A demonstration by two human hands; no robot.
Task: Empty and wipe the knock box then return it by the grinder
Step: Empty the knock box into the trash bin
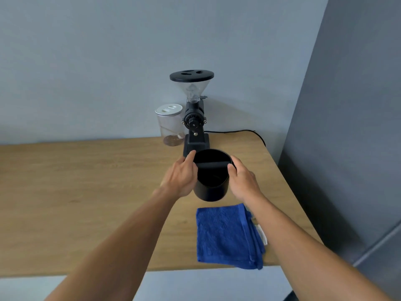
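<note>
The knock box [211,187] is a black round cup with a bar across its open top, upright just in front of the black grinder [194,124]. My left hand [181,177] presses against its left side, forefinger along the rim. My right hand [242,178] clasps its right side, thumb near the end of the bar. The inside looks dark; I cannot tell what it holds. Whether its base rests on the wooden table [86,192] or hangs just above it is unclear. A folded blue cloth [227,235] lies flat on the table, near the front edge, just below the box.
A clear jar [170,124] with a white lid stands left of the grinder at the wall. The grinder's black cord [245,132] trails right over the table's right edge. A grey panel [347,127] rises close on the right. The table's front edge runs below the cloth.
</note>
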